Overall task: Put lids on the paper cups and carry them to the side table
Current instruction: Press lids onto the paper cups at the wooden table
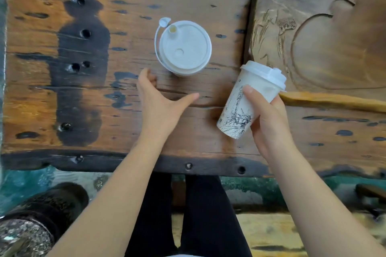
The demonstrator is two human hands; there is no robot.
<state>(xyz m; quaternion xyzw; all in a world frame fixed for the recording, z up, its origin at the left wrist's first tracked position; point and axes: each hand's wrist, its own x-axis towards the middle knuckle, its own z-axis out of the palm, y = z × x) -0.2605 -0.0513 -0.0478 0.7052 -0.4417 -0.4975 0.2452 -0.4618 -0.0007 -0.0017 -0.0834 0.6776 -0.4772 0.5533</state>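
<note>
A white paper cup [183, 48] with a white lid stands upright on the dark wooden table [104, 100]; its drinking plug hangs open on a strap at the upper left. My left hand [158, 102] hovers open just below and left of this cup, fingers apart, not touching it. My right hand [269, 119] grips a second lidded paper cup [246, 102], printed with a statue drawing, lifted and tilted to the right above the table.
A carved wooden slab [323, 37] takes up the table's right part, with a raised ridge [334, 100] beside the held cup. The table's front edge [146, 162] runs across below my forearms. My dark trouser legs [188, 215] and a dark stool [41, 215] lie below.
</note>
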